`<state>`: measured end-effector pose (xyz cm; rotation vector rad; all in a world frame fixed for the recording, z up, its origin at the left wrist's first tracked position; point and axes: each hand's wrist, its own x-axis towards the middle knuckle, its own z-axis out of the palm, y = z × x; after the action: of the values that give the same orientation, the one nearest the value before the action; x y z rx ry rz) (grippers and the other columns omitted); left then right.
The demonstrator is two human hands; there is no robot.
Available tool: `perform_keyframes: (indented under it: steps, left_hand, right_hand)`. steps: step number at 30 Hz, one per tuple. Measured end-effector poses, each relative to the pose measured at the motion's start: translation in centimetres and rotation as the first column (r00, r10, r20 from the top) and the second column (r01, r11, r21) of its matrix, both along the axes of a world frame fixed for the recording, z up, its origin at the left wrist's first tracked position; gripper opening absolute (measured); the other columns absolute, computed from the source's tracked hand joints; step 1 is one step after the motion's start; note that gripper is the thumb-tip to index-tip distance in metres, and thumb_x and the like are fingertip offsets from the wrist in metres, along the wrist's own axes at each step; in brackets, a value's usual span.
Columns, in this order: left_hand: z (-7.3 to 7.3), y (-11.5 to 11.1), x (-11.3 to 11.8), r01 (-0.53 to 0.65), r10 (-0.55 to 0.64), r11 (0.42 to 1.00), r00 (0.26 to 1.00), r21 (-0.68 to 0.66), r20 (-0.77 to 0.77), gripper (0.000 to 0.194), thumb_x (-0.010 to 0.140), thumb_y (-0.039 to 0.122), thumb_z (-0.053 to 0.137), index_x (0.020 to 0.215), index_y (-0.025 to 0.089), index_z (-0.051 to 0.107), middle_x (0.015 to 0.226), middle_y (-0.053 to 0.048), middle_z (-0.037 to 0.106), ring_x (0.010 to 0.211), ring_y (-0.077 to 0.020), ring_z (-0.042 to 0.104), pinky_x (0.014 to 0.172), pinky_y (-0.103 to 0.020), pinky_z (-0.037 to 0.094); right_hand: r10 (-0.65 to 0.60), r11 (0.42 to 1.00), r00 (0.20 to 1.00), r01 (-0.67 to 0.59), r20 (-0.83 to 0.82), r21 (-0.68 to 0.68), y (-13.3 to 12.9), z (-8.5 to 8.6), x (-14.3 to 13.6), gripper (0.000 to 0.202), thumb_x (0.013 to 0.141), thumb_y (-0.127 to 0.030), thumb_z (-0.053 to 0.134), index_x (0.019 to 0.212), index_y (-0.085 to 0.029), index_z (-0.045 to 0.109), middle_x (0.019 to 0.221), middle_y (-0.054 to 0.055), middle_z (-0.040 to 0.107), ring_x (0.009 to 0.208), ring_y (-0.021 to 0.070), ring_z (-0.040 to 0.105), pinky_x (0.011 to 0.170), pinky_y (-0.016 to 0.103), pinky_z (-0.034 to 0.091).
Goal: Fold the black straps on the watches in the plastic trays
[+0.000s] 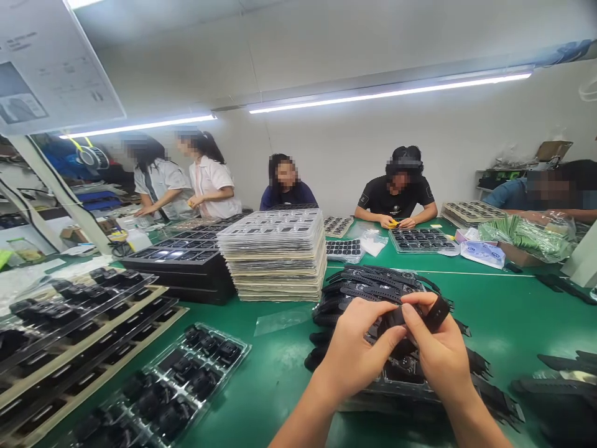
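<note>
Green worktop (277,361), pretty packed from where I'm standing. Up close, the left hand (357,343) and right hand (443,351) both have fingers clamped on a black strap (437,314), held just over a strap pile (366,290). Left of that, a clear tray (217,388) of black parts (201,379), a tall tray stack (277,262) behind, then a person in black (396,202) on the far side.

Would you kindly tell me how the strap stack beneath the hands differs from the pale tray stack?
The strap stack is mostly black; the pale tray stack, whitish and beige. Straps overhang the strap stack's edges; the pale tray stack's sides look fairly even. Both stand on the green table.
</note>
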<state>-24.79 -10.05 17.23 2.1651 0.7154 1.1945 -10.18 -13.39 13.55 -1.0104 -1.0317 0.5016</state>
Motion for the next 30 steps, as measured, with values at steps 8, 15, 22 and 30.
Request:
perform_keyframes:
  steps: [8,15,22,30]
  left_hand:
    - [0.1,-0.3,-0.2,-0.006,-0.002,0.996,0.997,-0.092,-0.078,0.029,0.094,0.029,0.064,0.121,0.022,0.072,0.102,-0.006,0.078,0.078,-0.0192,0.067,0.072,-0.030,0.053]
    - [0.1,0.1,-0.5,-0.046,0.039,0.997,0.993,-0.061,-0.111,0.027,0.090,0.029,0.068,0.115,0.021,0.074,0.092,-0.005,0.078,0.073,-0.0183,0.065,0.068,-0.028,0.052]
    - [-0.7,0.2,-0.1,0.010,-0.010,1.000,1.000,-0.023,-0.014,0.030,0.095,0.033,0.063,0.122,0.020,0.069,0.111,-0.009,0.075,0.100,-0.0237,0.067,0.090,-0.034,0.053]
    - [-2.9,1.0,1.5,0.206,-0.039,0.928,0.882,-0.310,0.469,0.043,0.101,0.057,0.046,0.118,0.021,0.062,0.072,0.001,0.055,0.066,-0.0139,0.053,0.065,-0.027,0.047]
  right_hand:
    - [-0.029,0.999,0.992,0.030,0.119,-0.009,0.0,0.0,-0.1,0.021,0.093,-0.043,0.069,0.099,-0.023,0.070,0.092,0.004,0.069,0.086,0.0226,0.064,0.074,0.032,0.052]
    - [-0.039,0.999,0.999,0.040,-0.031,0.017,0.1,0.0,-0.5,0.023,0.091,-0.045,0.071,0.098,-0.023,0.070,0.084,0.002,0.067,0.077,0.0201,0.063,0.070,0.031,0.053]
    - [0.024,1.000,0.992,-0.024,-0.127,0.004,0.2,0.1,-1.2,0.026,0.088,-0.048,0.074,0.094,-0.023,0.069,0.084,0.002,0.065,0.078,0.0209,0.064,0.068,0.031,0.053]
    - [0.161,0.980,0.986,-0.153,-0.054,0.128,0.2,-0.3,-1.4,0.047,0.102,-0.066,0.038,0.130,-0.032,0.055,0.092,0.001,0.057,0.058,0.0140,0.048,0.054,0.029,0.048]
